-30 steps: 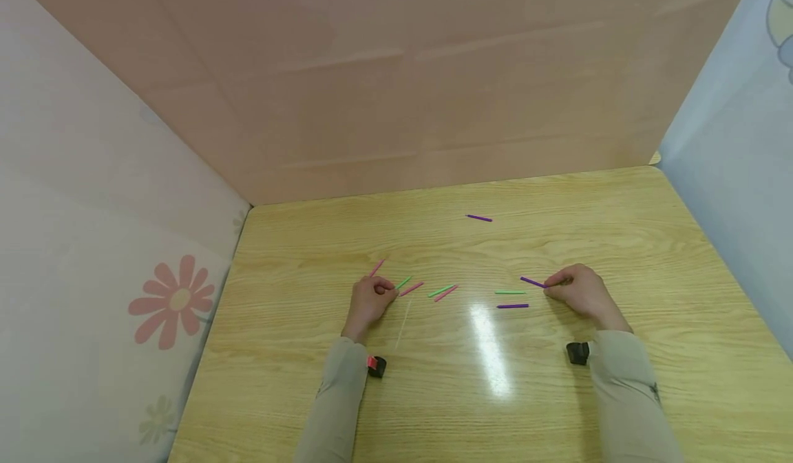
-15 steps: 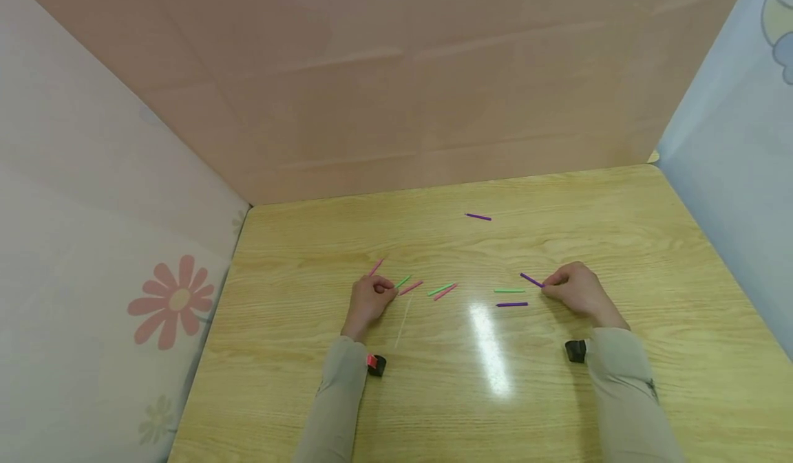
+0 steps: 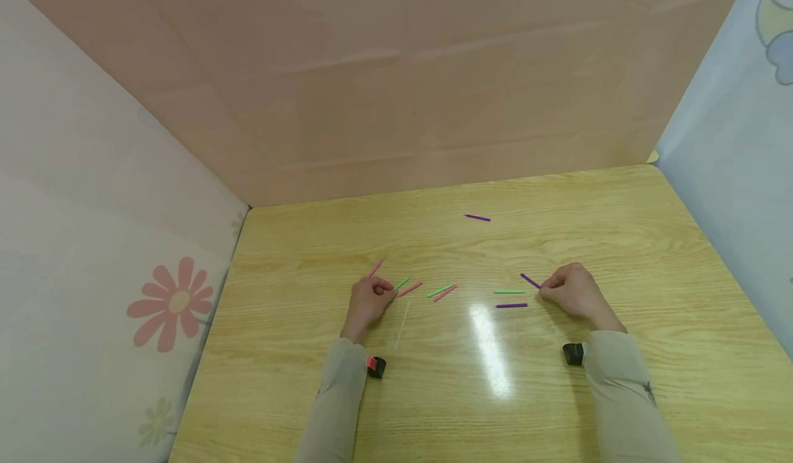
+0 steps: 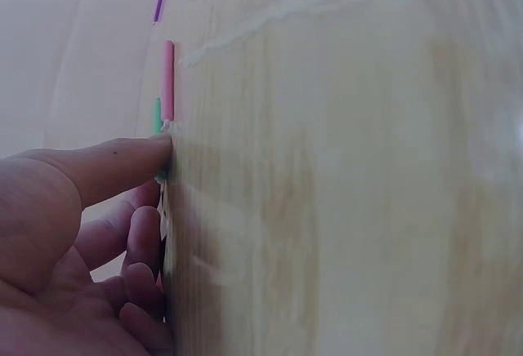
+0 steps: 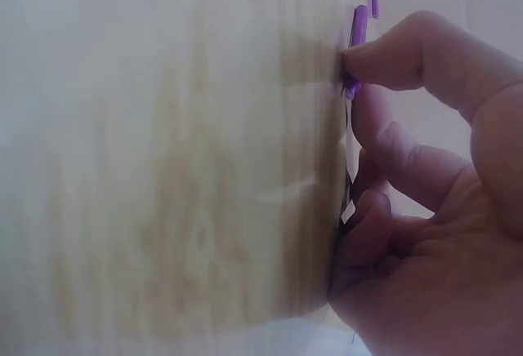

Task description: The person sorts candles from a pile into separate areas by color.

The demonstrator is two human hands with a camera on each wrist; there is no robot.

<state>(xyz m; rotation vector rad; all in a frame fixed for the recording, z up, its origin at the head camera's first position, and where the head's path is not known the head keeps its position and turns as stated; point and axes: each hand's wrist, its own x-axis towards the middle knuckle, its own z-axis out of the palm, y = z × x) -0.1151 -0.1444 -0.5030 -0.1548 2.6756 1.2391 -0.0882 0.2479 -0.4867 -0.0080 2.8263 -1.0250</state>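
While the left hand point(image 3: 368, 299) is pinching a green stick point(image 3: 403, 282) below mid-frame, the right hand point(image 3: 576, 289) is gripping a purple stick point(image 3: 529, 280) farther right.

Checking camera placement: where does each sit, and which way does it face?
Head: on the head, facing forward and down at the table; left hand, right hand and sleeves show.
Left wrist: worn there, facing a green stick; left hand shows, pinching it.
Right wrist: worn there, facing a purple stick; right hand shows, pinching it.
Head and right wrist share this stick.
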